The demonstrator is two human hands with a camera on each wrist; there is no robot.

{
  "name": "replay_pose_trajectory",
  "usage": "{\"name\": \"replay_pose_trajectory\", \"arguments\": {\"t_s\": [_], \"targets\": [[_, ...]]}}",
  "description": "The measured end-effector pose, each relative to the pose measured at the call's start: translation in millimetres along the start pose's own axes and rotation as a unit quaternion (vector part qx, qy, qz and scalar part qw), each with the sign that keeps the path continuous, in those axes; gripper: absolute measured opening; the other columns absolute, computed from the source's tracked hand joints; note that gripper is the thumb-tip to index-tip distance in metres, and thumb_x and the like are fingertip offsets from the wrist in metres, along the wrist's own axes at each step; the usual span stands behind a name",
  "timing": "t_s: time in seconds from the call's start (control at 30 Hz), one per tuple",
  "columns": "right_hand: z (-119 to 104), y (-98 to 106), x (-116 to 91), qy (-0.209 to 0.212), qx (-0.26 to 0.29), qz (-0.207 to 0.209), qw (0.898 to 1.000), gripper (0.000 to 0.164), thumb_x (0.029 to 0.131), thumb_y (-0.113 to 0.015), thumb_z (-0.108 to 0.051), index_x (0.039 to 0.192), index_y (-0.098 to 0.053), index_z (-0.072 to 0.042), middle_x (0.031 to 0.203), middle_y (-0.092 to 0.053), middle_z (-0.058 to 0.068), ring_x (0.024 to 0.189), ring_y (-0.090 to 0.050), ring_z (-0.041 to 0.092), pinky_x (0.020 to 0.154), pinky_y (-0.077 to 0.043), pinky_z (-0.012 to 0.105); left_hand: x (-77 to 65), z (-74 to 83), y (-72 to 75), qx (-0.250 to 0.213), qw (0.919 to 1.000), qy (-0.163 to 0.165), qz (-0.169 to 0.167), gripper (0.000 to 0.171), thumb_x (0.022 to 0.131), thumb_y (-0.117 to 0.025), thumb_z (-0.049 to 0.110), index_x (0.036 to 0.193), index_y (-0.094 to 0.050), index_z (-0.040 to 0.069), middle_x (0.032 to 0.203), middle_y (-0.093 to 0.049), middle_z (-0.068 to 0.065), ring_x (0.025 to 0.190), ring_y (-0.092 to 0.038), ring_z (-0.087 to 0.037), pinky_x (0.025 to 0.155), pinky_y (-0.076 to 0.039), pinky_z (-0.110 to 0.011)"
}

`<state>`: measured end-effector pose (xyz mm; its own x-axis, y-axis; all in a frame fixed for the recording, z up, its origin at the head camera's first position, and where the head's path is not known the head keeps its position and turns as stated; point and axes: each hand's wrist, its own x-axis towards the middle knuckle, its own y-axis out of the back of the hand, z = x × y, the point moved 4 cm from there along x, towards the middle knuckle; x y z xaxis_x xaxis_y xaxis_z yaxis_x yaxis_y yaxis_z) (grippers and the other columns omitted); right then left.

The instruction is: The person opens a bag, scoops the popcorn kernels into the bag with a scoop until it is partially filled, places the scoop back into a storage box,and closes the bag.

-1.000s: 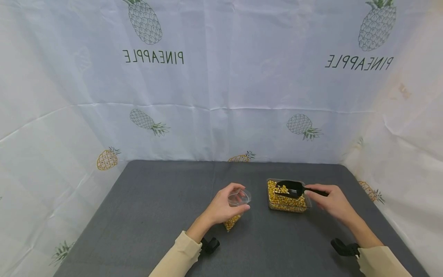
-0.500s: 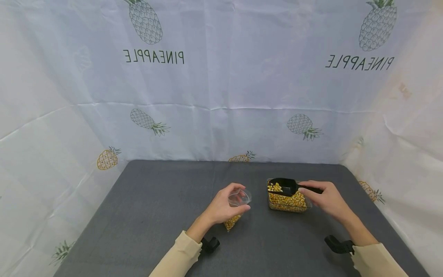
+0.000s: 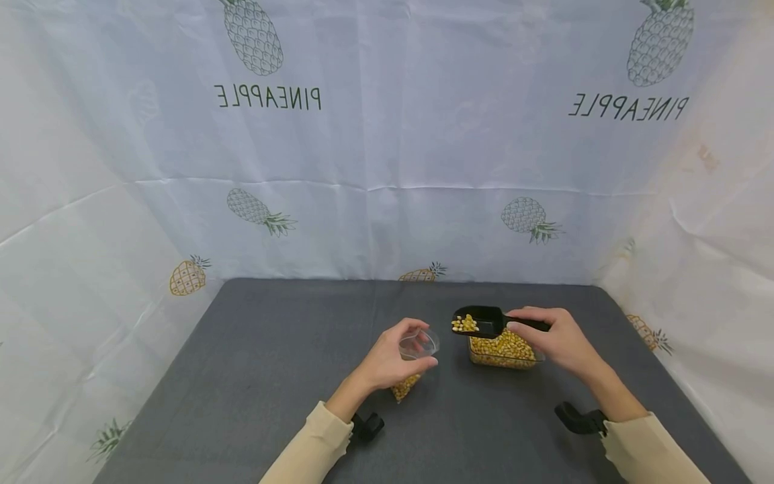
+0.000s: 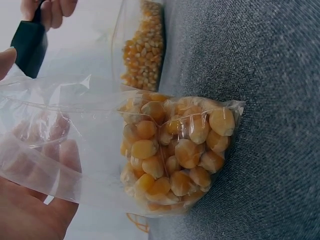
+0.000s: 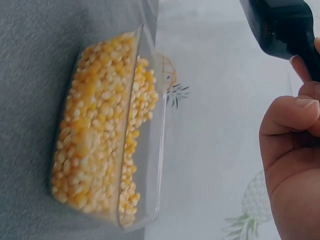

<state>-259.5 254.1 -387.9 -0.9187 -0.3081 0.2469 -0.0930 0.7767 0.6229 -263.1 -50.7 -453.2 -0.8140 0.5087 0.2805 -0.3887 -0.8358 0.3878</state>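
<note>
My left hand (image 3: pixel 387 361) has its fingers and thumb curved round the mouth of a clear plastic bag (image 4: pixel 175 155), keeping it spread. Corn kernels fill the bottom of the bag, which stands on the table. My right hand (image 3: pixel 564 341) grips the handle of a black scoop (image 3: pixel 491 323) with a small heap of corn kernels (image 3: pixel 465 324) near its tip. The scoop is above the left part of a clear rectangular container (image 3: pixel 506 365) of corn kernels (image 5: pixel 95 125), to the right of the bag. In the right wrist view only part of the scoop shows.
A dark grey table (image 3: pixel 272 363) bears the bag and container. Behind and at the sides hangs a white curtain (image 3: pixel 387 148) with pineapple prints. Black straps with camera mounts (image 3: pixel 367 427) sit at both wrists.
My right hand has lifted the scoop with kernels out of the container and moved it left, toward the bag. The left hand and the bag have stayed in place.
</note>
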Motion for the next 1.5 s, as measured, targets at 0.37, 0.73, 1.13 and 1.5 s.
{"name": "replay_pose_trajectory", "arguments": {"t_s": [0.37,0.73,1.13,1.5], "targets": [[-14.0,-7.6,6.0,0.012,0.004,-0.013,1.0,0.029,0.099,-0.07,-0.019,0.124,-0.073,-0.005,0.137,-0.059,0.026,0.136,-0.044,0.049,0.096,-0.046,0.065,0.8,-1.5,-0.3,0.01,0.9999,0.002,0.003,0.052,0.093,-0.077,0.025,0.138,-0.054,0.011,0.121,-0.065,-0.015,0.101,-0.065,-0.015,0.087,-0.056,-0.029],[-24.8,-20.5,16.0,0.039,0.012,-0.029,0.999,0.025,0.098,-0.071,-0.018,0.119,-0.075,-0.006,0.127,-0.068,0.019,0.136,-0.045,0.05,0.1,-0.043,0.068,1.2,-2.4,0.6,0.008,1.0,-0.003,0.003,0.055,0.093,-0.077,0.026,0.14,-0.053,0.008,0.121,-0.064,-0.013,0.101,-0.065,-0.016,0.087,-0.056,-0.029],[-30.3,-33.6,19.8,0.072,0.019,-0.047,0.996,0.023,0.097,-0.071,-0.013,0.118,-0.076,-0.006,0.099,-0.074,0.01,0.115,-0.064,0.027,0.081,-0.053,0.042,-0.9,-1.8,0.4,0.022,0.9997,0.008,0.006,0.059,0.094,-0.076,0.027,0.143,-0.05,0.007,0.12,-0.062,-0.003,0.102,-0.065,-0.013,0.087,-0.056,-0.029],[-31.4,-43.9,21.4,0.056,0.025,-0.073,0.995,0.024,0.098,-0.07,-0.017,0.119,-0.076,-0.006,0.127,-0.067,0.021,0.127,-0.056,0.043,0.097,-0.05,0.059,-1.1,-2.0,0.8,0.033,0.9992,0.02,0.008,0.063,0.093,-0.076,0.032,0.144,-0.049,0.008,0.132,-0.059,-0.008,0.107,-0.065,-0.018,0.088,-0.056,-0.03]]}}
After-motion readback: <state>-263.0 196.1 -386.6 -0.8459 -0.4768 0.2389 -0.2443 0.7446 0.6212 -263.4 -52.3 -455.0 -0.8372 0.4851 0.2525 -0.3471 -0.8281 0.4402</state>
